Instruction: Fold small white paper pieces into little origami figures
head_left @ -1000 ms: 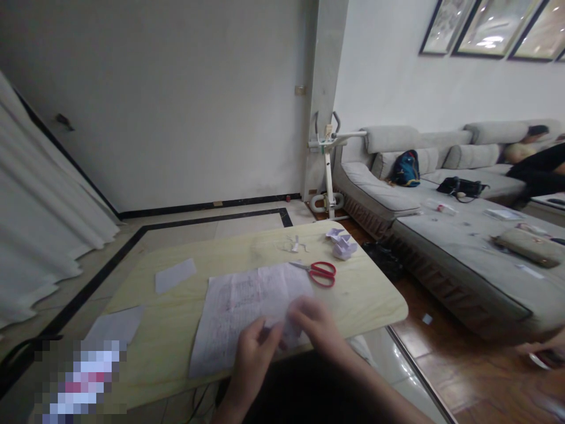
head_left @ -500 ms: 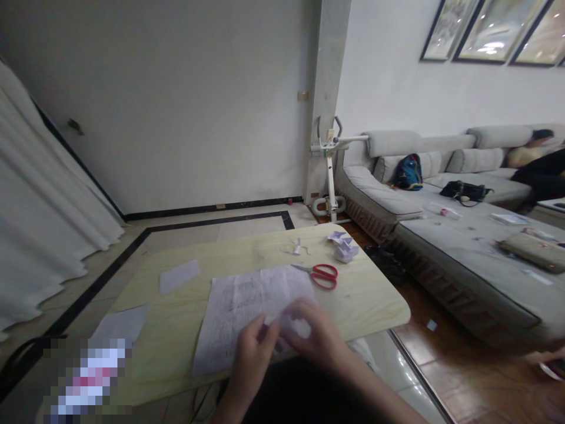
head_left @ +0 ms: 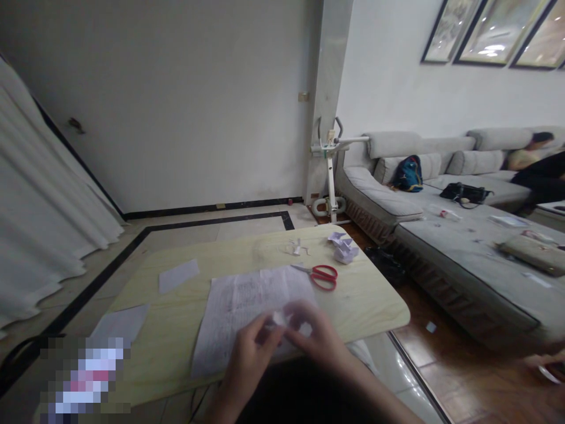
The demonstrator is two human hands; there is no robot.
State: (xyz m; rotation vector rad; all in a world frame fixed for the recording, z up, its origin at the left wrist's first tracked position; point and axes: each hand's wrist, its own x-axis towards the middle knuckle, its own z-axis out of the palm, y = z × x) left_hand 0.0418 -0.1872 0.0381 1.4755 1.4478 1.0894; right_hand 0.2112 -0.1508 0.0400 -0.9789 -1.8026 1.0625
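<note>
Above the near edge of a printed sheet (head_left: 233, 306), my left hand (head_left: 256, 341) and my right hand (head_left: 313, 333) are close together. Both pinch a small piece of white paper (head_left: 279, 318) between thumbs and fingers. The fingers hide much of it, and motion blurs its shape. Red-handled scissors (head_left: 324, 277) lie at the sheet's far right corner, blades pointing left. Beyond them are crumpled or folded paper pieces (head_left: 345, 252) and thin paper scraps (head_left: 298, 247).
The light wooden table (head_left: 366, 300) also bears two blank paper pieces, one at the left (head_left: 179, 275) and one nearer (head_left: 119, 327). A pixelated patch covers the lower left. To the right stand a grey sofa (head_left: 468, 253), where a person sits far back, and an exercise machine (head_left: 330, 171).
My hands have drawn together, and the small paper now sits between both sets of fingers. My right fingers shift around it. The scissors and the other papers stay where they were.
</note>
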